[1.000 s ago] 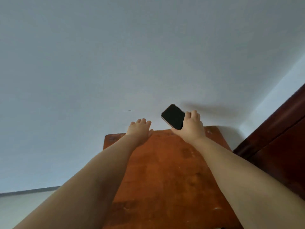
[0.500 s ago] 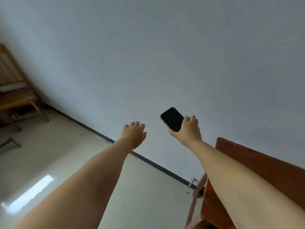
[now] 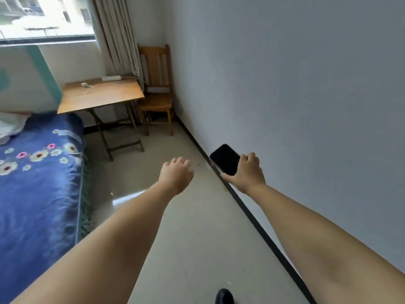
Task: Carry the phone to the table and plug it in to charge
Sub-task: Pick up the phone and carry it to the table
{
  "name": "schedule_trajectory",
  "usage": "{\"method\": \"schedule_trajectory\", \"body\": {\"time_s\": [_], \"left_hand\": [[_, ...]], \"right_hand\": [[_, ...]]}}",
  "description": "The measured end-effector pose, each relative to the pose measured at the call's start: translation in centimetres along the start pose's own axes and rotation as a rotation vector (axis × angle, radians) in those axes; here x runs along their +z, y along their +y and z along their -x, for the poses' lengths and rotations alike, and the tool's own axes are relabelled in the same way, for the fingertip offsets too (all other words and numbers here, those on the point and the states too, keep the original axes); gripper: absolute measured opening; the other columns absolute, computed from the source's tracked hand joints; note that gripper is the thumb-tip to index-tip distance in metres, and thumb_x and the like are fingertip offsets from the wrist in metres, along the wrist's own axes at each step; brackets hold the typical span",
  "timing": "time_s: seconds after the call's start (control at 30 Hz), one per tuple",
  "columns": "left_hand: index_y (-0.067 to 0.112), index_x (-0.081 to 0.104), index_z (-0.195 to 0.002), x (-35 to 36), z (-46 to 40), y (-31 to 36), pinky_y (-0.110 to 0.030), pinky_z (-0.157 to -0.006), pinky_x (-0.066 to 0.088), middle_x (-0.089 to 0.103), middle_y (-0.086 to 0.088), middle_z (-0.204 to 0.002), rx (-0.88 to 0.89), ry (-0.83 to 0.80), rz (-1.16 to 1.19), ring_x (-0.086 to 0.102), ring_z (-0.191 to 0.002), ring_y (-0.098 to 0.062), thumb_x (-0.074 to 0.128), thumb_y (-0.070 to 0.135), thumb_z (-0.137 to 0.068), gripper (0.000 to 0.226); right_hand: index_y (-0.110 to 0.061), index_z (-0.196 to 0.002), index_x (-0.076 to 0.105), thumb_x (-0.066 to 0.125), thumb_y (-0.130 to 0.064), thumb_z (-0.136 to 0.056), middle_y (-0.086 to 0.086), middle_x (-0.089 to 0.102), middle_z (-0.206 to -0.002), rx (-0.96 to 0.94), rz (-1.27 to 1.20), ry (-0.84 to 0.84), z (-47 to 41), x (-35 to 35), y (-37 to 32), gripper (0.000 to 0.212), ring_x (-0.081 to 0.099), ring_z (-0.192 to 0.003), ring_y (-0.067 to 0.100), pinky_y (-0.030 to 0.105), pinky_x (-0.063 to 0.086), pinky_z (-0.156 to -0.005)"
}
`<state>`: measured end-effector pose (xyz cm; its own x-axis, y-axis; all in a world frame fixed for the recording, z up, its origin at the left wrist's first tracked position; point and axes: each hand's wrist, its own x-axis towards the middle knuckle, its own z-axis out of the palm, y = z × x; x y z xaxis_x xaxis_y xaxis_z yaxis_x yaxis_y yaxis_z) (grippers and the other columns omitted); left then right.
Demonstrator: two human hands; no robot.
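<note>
Right hand pinches the dark-screened phone at its near end, held out in the air beside the wall; left hand empty, fingers loosely spread. Far ahead stands the wooden table, bearing a white charger cable and power strip; chair just beside it.

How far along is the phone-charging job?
Done: the phone is picked up, gripped in the right hand, screen dark. In hand: the carry; the table is across the room by the window, the left hand empty. Left: reach the table, take the white cable lying near the power strip, plug in.
</note>
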<state>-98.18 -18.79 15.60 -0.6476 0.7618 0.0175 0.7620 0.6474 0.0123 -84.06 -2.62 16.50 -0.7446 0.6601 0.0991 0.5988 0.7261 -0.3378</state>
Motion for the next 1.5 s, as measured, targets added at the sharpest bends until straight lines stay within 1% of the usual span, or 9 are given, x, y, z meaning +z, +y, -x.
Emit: {"method": "schedule_trajectory", "body": {"time_s": [0.3, 0.47, 0.57, 0.63, 0.77, 0.97, 1.07, 1.3, 1.5], "left_hand": [[0.011, 0.051, -0.113, -0.3, -11.2, -11.8, -0.039, -0.09, 0.038, 0.054, -0.011, -0.118, -0.248, 0.056, 0.032, 0.048, -0.112, -0.03, 0.038, 0.033, -0.096, 0.031], [0.012, 0.05, -0.118, -0.9, -15.9, -20.5, -0.04, -0.091, 0.038, 0.053, -0.012, -0.122, -0.439, 0.054, 0.058, 0.047, -0.116, -0.03, 0.037, 0.037, -0.097, 0.036], [0.012, 0.05, -0.123, -0.7, -18.6, -26.7, -0.041, -0.092, 0.04, 0.053, -0.011, -0.125, -0.531, 0.048, 0.043, 0.048, -0.117, -0.029, 0.037, 0.038, -0.097, 0.038], [0.013, 0.05, -0.123, -0.4, -20.7, -30.8, -0.041, -0.092, 0.04, 0.053, -0.011, -0.125, -0.567, 0.05, 0.029, 0.048, -0.117, -0.029, 0.037, 0.038, -0.097, 0.038], [0.013, 0.051, -0.12, -0.7, -25.9, -38.1, -0.042, -0.092, 0.04, 0.054, -0.011, -0.124, -0.571, 0.071, 0.033, 0.049, -0.115, -0.029, 0.035, 0.038, -0.097, 0.038], [0.013, 0.05, -0.123, -3.2, -36.2, -51.1, -0.043, -0.092, 0.042, 0.054, -0.012, -0.123, -0.514, 0.102, 0.005, 0.049, -0.114, -0.031, 0.035, 0.038, -0.097, 0.039], [0.013, 0.049, -0.125, -3.0, -41.3, -56.6, -0.044, -0.092, 0.041, 0.054, -0.012, -0.123, -0.524, 0.075, 0.021, 0.049, -0.113, -0.031, 0.035, 0.038, -0.097, 0.04], [0.013, 0.051, -0.124, -1.0, -55.0, -67.2, -0.041, -0.091, 0.042, 0.055, -0.011, -0.124, -0.458, 0.068, 0.006, 0.051, -0.113, -0.029, 0.036, 0.038, -0.097, 0.04], [0.014, 0.049, -0.126, -0.4, -68.6, -76.3, -0.04, -0.093, 0.041, 0.054, -0.01, -0.128, -0.537, 0.044, 0.03, 0.05, -0.115, -0.028, 0.032, 0.038, -0.098, 0.041]], "right_hand": [[-0.001, -0.117, 0.046, 0.068, -0.058, -0.07, 0.015, 0.043, -0.118, -0.215, 0.021, -0.072, -18.6, 4.9, -9.1, 0.077, 0.044, -0.105, 0.029, 0.039, 0.049, -0.081], [-0.001, -0.112, 0.048, 0.07, -0.057, -0.068, 0.014, 0.044, -0.116, -0.305, -0.026, -0.109, -28.0, 8.1, -16.7, 0.074, 0.045, -0.106, 0.03, 0.039, 0.048, -0.078], [-0.002, -0.112, 0.048, 0.069, -0.058, -0.068, 0.014, 0.044, -0.117, -0.395, -0.029, -0.15, -32.8, 11.3, -22.5, 0.074, 0.045, -0.108, 0.03, 0.04, 0.047, -0.086], [-0.003, -0.113, 0.048, 0.068, -0.059, -0.068, 0.013, 0.044, -0.118, -0.446, -0.022, -0.158, -36.1, 13.5, -26.0, 0.074, 0.044, -0.109, 0.029, 0.039, 0.047, -0.087], [-0.004, -0.116, 0.047, 0.067, -0.06, -0.069, 0.013, 0.043, -0.12, -0.462, -0.019, -0.155, -42.5, 17.0, -32.5, 0.076, 0.042, -0.11, 0.028, 0.039, 0.046, -0.085], [-0.002, -0.116, 0.047, 0.069, -0.058, -0.07, 0.015, 0.042, -0.121, -0.403, -0.075, -0.122, -54.3, 20.2, -43.7, 0.075, 0.042, -0.112, 0.031, 0.042, 0.047, -0.088], [-0.003, -0.115, 0.047, 0.069, -0.058, -0.07, 0.014, 0.042, -0.12, -0.393, -0.07, -0.149, -59.6, 22.2, -47.9, 0.074, 0.041, -0.112, 0.031, 0.043, 0.047, -0.088], [-0.002, -0.118, 0.047, 0.068, -0.057, -0.071, 0.014, 0.042, -0.121, -0.38, -0.035, -0.153, -73.8, 28.1, -54.3, 0.075, 0.041, -0.111, 0.031, 0.042, 0.046, -0.087], [-0.005, -0.115, 0.048, 0.068, -0.057, -0.071, 0.013, 0.044, -0.118, -0.421, -0.017, -0.121, -89.3, 31.2, -60.2, 0.072, 0.044, -0.107, 0.028, 0.038, 0.048, -0.084]]}}
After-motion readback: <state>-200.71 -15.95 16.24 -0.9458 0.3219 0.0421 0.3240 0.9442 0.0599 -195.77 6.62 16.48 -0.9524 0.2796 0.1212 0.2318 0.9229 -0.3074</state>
